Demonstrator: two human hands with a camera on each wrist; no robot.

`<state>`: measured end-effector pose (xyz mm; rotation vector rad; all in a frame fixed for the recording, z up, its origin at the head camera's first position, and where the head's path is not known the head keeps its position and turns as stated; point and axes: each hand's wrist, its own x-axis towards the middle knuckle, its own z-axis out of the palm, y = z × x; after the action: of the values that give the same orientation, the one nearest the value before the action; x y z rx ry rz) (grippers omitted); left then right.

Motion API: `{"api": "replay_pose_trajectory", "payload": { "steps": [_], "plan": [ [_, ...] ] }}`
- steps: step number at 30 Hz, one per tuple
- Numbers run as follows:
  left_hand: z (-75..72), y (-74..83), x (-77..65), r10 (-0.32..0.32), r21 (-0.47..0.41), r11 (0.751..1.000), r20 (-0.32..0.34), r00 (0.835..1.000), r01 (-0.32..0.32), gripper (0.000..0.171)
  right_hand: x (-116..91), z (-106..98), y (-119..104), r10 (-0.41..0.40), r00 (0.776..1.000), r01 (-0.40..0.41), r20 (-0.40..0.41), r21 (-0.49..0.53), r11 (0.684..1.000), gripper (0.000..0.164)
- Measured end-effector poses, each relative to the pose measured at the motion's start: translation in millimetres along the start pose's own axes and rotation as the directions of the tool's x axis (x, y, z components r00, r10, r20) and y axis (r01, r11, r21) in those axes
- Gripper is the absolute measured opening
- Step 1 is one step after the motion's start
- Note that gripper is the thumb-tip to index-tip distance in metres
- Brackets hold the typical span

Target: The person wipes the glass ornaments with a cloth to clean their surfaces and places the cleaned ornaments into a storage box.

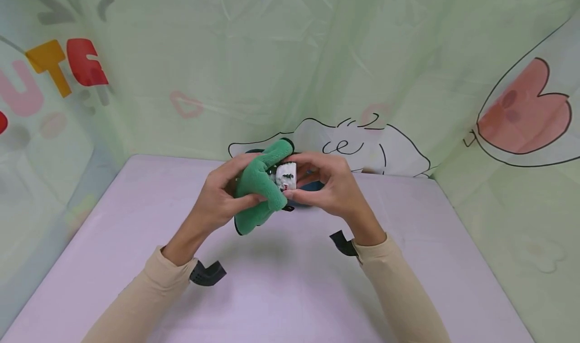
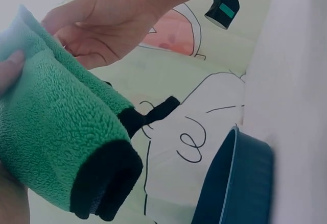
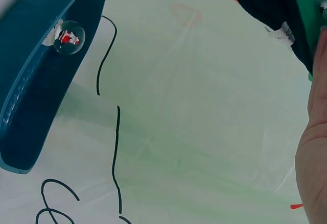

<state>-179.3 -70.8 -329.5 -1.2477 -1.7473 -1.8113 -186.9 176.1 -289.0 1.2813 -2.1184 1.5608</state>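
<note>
My left hand (image 1: 222, 189) grips a fuzzy green cloth (image 1: 258, 184) with black trim, fingers behind it and thumb on its near side. The cloth folds around one side of a small white ornament (image 1: 286, 176) with dark and red details. My right hand (image 1: 333, 184) pinches that ornament between thumb and fingers from the other side. Part of the ornament is hidden in the cloth. In the left wrist view the green cloth (image 2: 66, 112) shows a black edge and a black loop, and covers what the right hand (image 2: 112, 25) holds.
Behind the hands a blue basin (image 3: 23, 155) stands on the pale table (image 1: 272, 302). A small snow globe (image 3: 69, 38) with a red and white figure is inside it. Printed curtains (image 1: 254, 56) close off the back and sides.
</note>
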Motion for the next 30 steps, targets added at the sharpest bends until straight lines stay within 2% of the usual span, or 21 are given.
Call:
{"api": "replay_pose_trajectory", "payload": {
  "steps": [6,14,19,23,27,30],
  "plan": [
    [-0.3,1.9,-1.1,-0.001,0.079,0.997,-0.037,0.999,0.004,0.064,0.1,1.5,-0.5,-0.005,0.999,0.004,-0.033,-0.035,0.999,0.048],
    [0.7,2.0,-0.9,-0.058,0.166,0.983,-0.120,0.991,0.077,0.065,2.1,2.4,-0.4,-0.103,0.993,0.092,-0.063,-0.155,0.984,0.056],
    [-0.5,4.4,-1.4,-0.133,0.167,0.974,-0.137,0.982,0.155,0.064,2.7,1.7,1.5,-0.171,0.984,0.153,-0.048,-0.254,0.955,0.058],
    [-2.1,6.7,-0.4,-0.219,0.156,0.959,-0.125,0.968,0.237,0.066,2.8,1.5,2.5,-0.214,0.976,0.195,-0.032,-0.297,0.935,0.060],
    [-3.9,8.7,2.0,-0.287,0.116,0.948,-0.091,0.954,0.296,0.067,3.8,0.8,3.1,-0.238,0.971,0.224,-0.019,-0.274,0.935,0.061],
    [-5.0,10.4,3.6,-0.309,0.063,0.947,-0.079,0.948,0.314,0.062,5.5,0.6,3.2,-0.245,0.969,0.239,0.000,-0.228,0.944,0.059]
  ]
}}
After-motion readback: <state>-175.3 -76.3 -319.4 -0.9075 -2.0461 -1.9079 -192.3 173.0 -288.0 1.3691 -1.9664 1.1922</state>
